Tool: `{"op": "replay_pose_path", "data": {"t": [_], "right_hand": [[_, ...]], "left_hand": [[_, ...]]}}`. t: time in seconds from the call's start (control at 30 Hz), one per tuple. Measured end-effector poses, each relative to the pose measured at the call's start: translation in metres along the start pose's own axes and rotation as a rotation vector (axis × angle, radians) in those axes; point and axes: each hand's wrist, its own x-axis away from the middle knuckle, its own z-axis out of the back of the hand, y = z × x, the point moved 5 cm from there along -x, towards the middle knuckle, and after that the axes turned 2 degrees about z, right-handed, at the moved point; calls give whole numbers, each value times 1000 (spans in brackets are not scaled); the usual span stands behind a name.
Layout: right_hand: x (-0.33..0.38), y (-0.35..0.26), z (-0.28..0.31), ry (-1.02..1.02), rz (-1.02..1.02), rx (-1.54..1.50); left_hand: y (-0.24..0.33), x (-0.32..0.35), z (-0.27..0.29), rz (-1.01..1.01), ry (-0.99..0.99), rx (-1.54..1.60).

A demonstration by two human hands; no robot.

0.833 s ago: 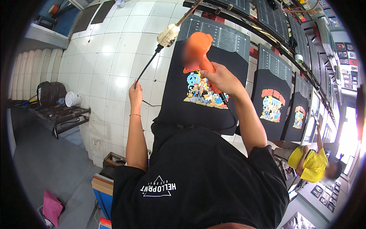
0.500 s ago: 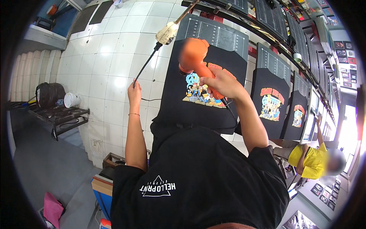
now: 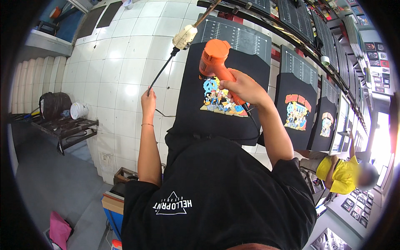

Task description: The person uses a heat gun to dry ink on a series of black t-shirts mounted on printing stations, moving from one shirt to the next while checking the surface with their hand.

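An orange hair dryer (image 3: 216, 54) is gripped by its handle in my right hand (image 3: 246, 88), fingers wrapped round it. It hangs over a black T-shirt (image 3: 189, 106) laid on a grey board with white markings (image 3: 250, 41). Part of the shirt's colourful cartoon print (image 3: 216, 100) shows below the dryer. The dryer's black cord leaves the handle's lower end. To the left of the board, my left hand (image 3: 148, 101) is closed on a black power cord (image 3: 161, 70). That cord runs up to a worn whitish socket block (image 3: 184, 37).
More black printed shirts (image 3: 296, 110) lie on boards to the right. Farther right, a person in yellow (image 3: 339, 175) stands by a framed screen (image 3: 338, 137). A metal rack (image 3: 68, 131) holds a white bucket (image 3: 79, 110) at left, beyond the tiled surface (image 3: 112, 71).
The hair dryer has shifted slightly and its head has turned a little, showing its side. My left hand has moved slightly right with the cord, still gripping it.
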Motion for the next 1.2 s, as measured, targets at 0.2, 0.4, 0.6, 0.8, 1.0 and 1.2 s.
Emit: {"op": "replay_pose_path", "data": {"t": [0.2, 0.4, 0.6, 0.8, 1.0, 1.2], "right_hand": [[-5, 6, 4, 44, -10, 92], [-5, 14, 10, 71, -2, 54], [-6, 13, 13, 37, 11, 66], [-4, 17, 15, 73, 21, 14], [-5, 26, 27, 105, 30, 97], [0, 17, 30, 126, 56, 83]], "left_hand": [[1, -1, -1, 18, -30, 4], [4, -2, -6, 10, -29, 4], [3, -1, -9, -5, -45, 10], [-2, -1, -16, -2, -63, 18], [-8, -4, -30, -1, -100, -20], [-26, -7, -49, -71, -100, -127]]}}
